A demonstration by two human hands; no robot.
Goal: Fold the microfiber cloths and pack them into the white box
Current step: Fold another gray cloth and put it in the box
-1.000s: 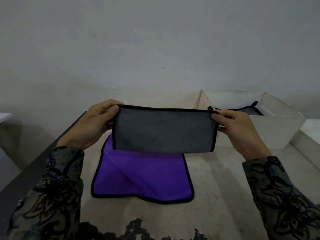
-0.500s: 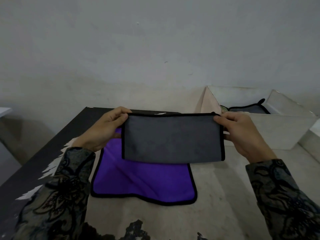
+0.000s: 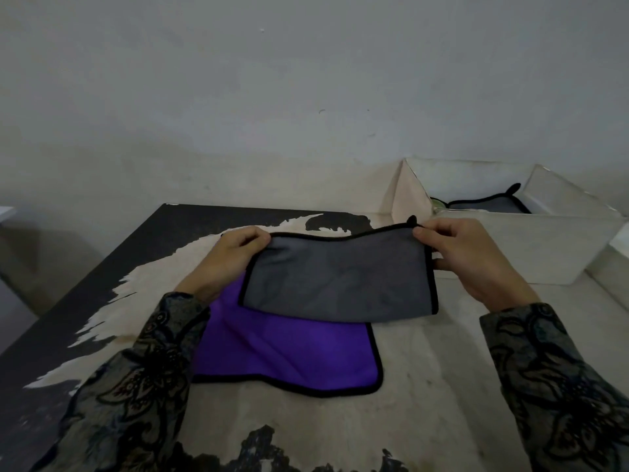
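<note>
A grey microfiber cloth [image 3: 340,281] with black trim, folded in half, hangs between my hands above the table. My left hand [image 3: 228,260] pinches its upper left corner and my right hand [image 3: 469,257] pinches its upper right corner. Its top edge sags slightly in the middle. Under it a purple cloth [image 3: 289,356] with black trim lies flat on the table, partly covered by the grey one. The white box [image 3: 531,247] stands at the right back, with a folded grey cloth [image 3: 486,206] inside it.
The table [image 3: 442,386] has a worn pale top with black patches, and its dark left edge runs diagonally. A plain wall rises close behind it. A pale ledge shows at the far right edge.
Both hands have lowered the grey cloth toward the table and its top edge has slackened. The camera has tilted down, showing more of the table.
</note>
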